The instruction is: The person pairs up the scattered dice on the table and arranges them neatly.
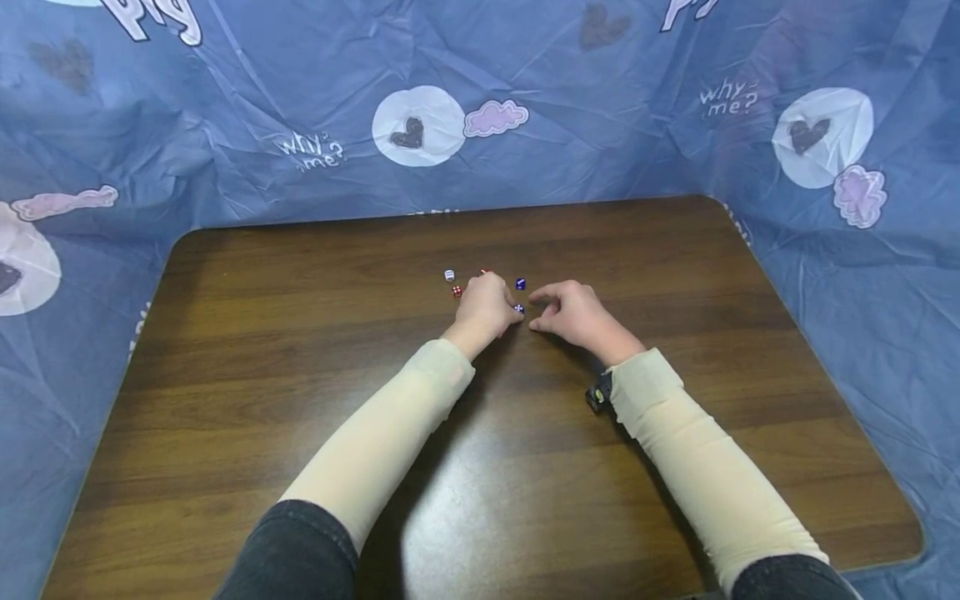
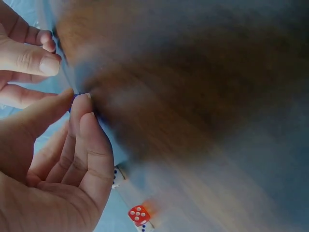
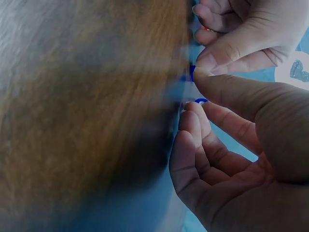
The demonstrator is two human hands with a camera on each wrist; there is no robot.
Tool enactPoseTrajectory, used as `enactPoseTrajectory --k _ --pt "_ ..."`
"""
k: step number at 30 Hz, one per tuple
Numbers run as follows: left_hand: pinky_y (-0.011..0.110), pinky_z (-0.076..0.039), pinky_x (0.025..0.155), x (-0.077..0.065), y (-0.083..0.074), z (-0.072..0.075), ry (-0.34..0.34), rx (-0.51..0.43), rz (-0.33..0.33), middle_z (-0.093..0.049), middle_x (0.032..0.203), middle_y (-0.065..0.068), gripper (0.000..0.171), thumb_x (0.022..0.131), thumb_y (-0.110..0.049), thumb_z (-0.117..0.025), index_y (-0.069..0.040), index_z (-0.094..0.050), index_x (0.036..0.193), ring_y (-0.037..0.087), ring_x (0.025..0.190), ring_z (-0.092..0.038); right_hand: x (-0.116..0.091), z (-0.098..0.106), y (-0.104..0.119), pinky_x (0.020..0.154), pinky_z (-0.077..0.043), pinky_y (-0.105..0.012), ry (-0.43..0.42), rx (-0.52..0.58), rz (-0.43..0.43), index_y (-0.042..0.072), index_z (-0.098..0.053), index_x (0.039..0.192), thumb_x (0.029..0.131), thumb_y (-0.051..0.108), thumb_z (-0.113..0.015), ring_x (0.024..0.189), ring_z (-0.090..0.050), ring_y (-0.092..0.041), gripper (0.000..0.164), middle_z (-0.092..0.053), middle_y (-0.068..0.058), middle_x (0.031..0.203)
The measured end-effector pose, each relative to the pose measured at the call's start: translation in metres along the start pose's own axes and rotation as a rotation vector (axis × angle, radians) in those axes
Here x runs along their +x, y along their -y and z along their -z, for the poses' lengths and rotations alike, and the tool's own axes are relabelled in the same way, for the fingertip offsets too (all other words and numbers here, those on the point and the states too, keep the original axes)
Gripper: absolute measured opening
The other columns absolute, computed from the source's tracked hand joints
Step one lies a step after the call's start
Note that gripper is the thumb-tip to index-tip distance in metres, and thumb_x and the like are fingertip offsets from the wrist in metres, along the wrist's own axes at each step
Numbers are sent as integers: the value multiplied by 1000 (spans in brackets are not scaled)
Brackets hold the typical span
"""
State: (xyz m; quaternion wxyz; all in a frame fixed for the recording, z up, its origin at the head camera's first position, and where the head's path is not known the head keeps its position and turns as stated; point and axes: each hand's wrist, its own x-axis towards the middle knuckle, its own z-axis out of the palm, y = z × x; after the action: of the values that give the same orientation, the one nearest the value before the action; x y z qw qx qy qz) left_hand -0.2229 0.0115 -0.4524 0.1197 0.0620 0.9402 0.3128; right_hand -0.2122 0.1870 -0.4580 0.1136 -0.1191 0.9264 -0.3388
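My left hand (image 1: 483,304) pinches a blue die (image 1: 519,309) between thumb and fingertips at the tabletop. From the left wrist view, only a sliver of that blue die (image 2: 75,98) shows between the fingers. Just to its right, my right hand (image 1: 576,313) has thumb and forefinger apart, with nothing held. Another blue die (image 1: 521,284) lies behind the pinched one, between the hands. Left of the left hand are a white die (image 1: 449,275) and a red die (image 1: 457,292). A second red die (image 1: 484,272) is partly hidden behind the left knuckles.
The dice stand toward the far side of a brown wooden table (image 1: 300,375) with rounded corners. Behind it hangs a blue printed cloth (image 1: 562,167). A small dark device (image 1: 597,395) is strapped at the right wrist.
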Motion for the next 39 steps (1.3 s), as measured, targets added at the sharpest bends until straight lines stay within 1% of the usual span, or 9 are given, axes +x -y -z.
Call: enactPoseTrajectory --k 6,10,13,19,24,28,32,36,39 --pt "28 -55 61 -3 -1 3 4 37 10 -62 50 -3 5 86 -15 -83 -10 -81 85 12 47 -63 2 -3 3 65 -51 -33 2 5 15 5 -73 122 85 13 -83 70 -62 -17 39 -68 -1 76" --pt "27 -55 57 -6 -2 5 42 31 1 -63 53 -2 5 87 -13 -82 -8 -80 89 12 45 -63 2 -5 6 64 -50 -32 4 -7 20 6 -74 119 85 12 -84 69 -62 -16 36 -67 -1 74" --pt "28 -55 55 -9 -2 6 61 54 -11 -63 54 -1 5 87 -12 -82 -9 -79 88 13 46 -63 1 -7 8 63 -50 -32 17 -7 30 5 -75 118 85 12 -84 68 -61 -16 35 -67 -1 73" --pt "30 -56 63 -15 1 8 58 147 -54 -70 72 -1 6 85 -15 -84 -12 -79 84 17 68 -65 -3 -13 16 67 -50 -32 64 -6 49 4 -75 117 86 11 -83 67 -60 -14 33 -66 1 71" --pt "34 -58 73 -25 8 9 66 154 -87 -74 85 1 7 84 -13 -85 -10 -79 86 18 79 -66 -10 -16 23 65 -50 -32 81 3 46 4 -74 117 86 11 -83 65 -58 -14 33 -66 1 72" --pt "31 -58 69 -36 12 13 97 127 -96 -71 73 1 7 87 -13 -83 -8 -78 85 14 63 -67 -17 -19 29 64 -50 -31 98 16 50 4 -74 117 86 12 -83 65 -58 -14 33 -66 1 72" --pt "26 -57 59 -49 14 17 126 70 -88 -64 55 -2 10 87 -10 -81 -8 -76 79 10 43 -62 -24 -25 33 64 -50 -30 116 16 67 4 -75 115 86 12 -84 64 -58 -12 32 -65 2 71" --pt "26 -58 60 -59 18 19 129 50 -96 -62 50 -4 13 87 -9 -81 -11 -76 74 6 40 -60 -29 -32 37 62 -49 -29 119 6 103 5 -76 112 85 12 -85 61 -57 -9 29 -64 4 68" --pt "27 -58 64 -66 23 20 128 58 -102 -63 50 -4 14 86 -10 -81 -12 -77 73 6 39 -60 -33 -38 41 61 -49 -28 116 -7 131 5 -77 109 83 12 -86 60 -56 -7 28 -64 6 66"
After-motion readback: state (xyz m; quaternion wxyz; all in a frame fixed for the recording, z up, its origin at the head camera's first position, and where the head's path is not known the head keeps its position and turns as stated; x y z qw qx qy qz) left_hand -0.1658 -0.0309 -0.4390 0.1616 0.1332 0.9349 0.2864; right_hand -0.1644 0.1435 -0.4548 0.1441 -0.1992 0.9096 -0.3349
